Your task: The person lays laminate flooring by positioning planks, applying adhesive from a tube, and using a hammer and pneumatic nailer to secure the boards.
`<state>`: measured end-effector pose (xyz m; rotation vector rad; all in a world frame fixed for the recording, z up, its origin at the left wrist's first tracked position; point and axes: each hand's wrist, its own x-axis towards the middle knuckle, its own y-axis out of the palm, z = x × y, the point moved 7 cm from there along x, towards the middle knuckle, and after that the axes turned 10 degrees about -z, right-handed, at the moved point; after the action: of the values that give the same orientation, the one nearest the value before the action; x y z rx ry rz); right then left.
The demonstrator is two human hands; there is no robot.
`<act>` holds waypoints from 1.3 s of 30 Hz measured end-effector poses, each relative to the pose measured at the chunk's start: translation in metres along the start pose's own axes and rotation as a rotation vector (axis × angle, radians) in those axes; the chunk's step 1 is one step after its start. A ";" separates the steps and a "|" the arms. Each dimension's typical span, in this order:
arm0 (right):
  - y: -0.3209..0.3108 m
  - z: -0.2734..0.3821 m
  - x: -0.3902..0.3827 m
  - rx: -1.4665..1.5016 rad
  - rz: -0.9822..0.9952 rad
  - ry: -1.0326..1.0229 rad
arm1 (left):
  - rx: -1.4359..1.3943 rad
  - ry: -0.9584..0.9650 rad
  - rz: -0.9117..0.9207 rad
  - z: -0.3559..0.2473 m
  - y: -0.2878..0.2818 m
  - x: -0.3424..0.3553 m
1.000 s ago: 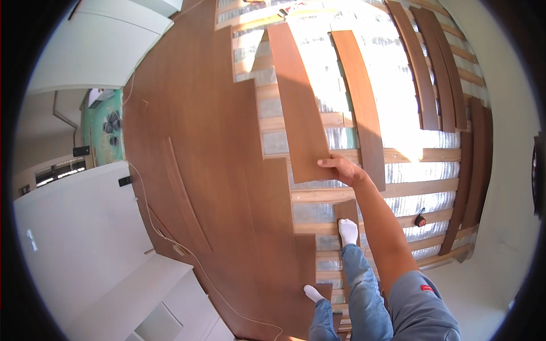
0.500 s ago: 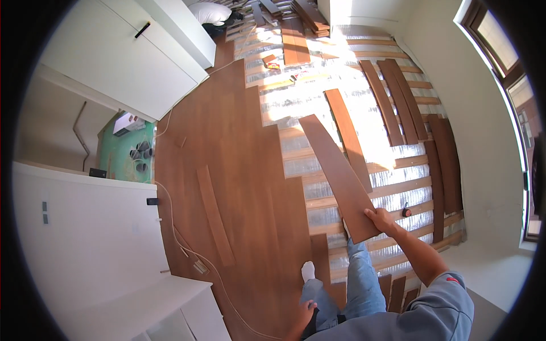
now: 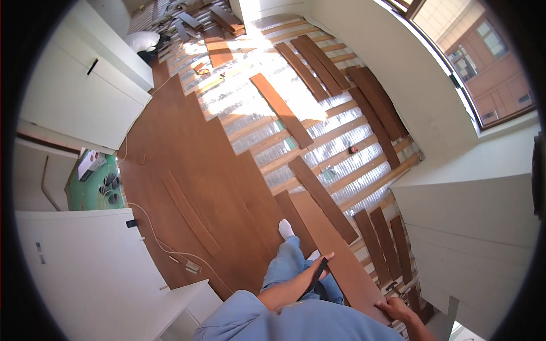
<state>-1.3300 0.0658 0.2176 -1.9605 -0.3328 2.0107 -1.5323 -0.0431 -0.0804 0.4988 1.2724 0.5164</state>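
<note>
My left hand [image 3: 323, 270] grips the near side of a long reddish-brown plank [image 3: 347, 267], with a narrow black bar [image 3: 314, 275] at the same hand; its exact hold on the bar is unclear. My right hand [image 3: 392, 307] is closed on the plank's right edge toward its near end. The plank slants from beside my feet toward my body. Beyond it another plank [image 3: 318, 193] lies across pale battens over silver foil, and a hammer [image 3: 392, 287] rests near my right hand. The laid brown floor [image 3: 193, 199] spreads to my left, under my socked foot.
White cabinets [image 3: 79, 256] with a cable [image 3: 148, 221] along them line the left. Loose planks [image 3: 318, 62] lie on the battens, with a small tape measure [image 3: 352, 149] among them. A wall with a window [image 3: 478, 62] stands right, a lower white panel [image 3: 455, 238] below. Stacked boards [image 3: 224, 20] are far back.
The plank my right hand held out has come down and back toward my body. My left hand has risen onto it with the black bar. The view has turned, showing more window.
</note>
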 end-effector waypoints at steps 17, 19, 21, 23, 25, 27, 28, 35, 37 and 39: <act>0.272 -0.432 -0.054 0.483 -0.987 0.313 | 1.240 -0.513 0.123 0.417 -0.067 -0.113; 0.299 -0.482 -0.078 0.547 -1.113 0.299 | 2.033 -0.529 0.113 0.444 -0.067 -0.118; 0.327 -0.532 -0.092 0.540 -1.050 0.372 | 3.117 -0.031 0.765 0.485 -0.033 -0.120; 0.341 -0.573 -0.107 0.554 -1.123 0.405 | 2.827 0.349 0.879 0.533 0.004 -0.130; 0.345 -0.606 -0.115 0.537 -1.150 0.411 | 2.500 0.644 0.977 0.584 0.035 -0.130; 0.351 -0.635 -0.116 0.570 -1.123 0.418 | 2.399 1.208 1.630 0.645 0.049 -0.126; 0.352 -0.648 -0.114 0.573 -1.085 0.359 | 2.340 1.157 1.706 0.672 0.045 -0.109; 0.339 -0.786 -0.094 0.635 -0.960 0.313 | 3.228 0.217 1.413 0.776 -0.027 0.033; 0.335 -0.831 -0.097 0.669 -1.009 0.358 | 3.284 0.341 1.437 0.821 -0.028 0.047; 0.347 -0.895 -0.112 0.648 -1.143 0.450 | 3.218 0.428 1.451 0.865 -0.028 0.050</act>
<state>-0.4562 -0.3427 0.1587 -1.2475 -0.4599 0.7750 -0.6778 -0.0905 0.0553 -1.9610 -0.2071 0.5733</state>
